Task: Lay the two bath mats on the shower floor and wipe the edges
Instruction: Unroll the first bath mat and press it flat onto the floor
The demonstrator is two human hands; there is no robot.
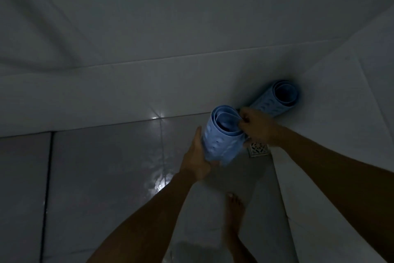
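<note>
Head view: the left hand (197, 156) cups the side of a rolled blue mat (223, 137), fingers wrapped round it, while the right hand (255, 127) pinches its top edge. A second rolled mat (277, 98) stands in the corner against the wall, above a floor drain (259, 148). A bare foot (234, 209) rests on the tiled floor (106, 177).

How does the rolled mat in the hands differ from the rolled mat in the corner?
The held mat is gripped by the left hand and right hand; the corner mat stands untouched against the wall. The held mat's roll looks looser. Both are blue, textured and rolled.
</note>
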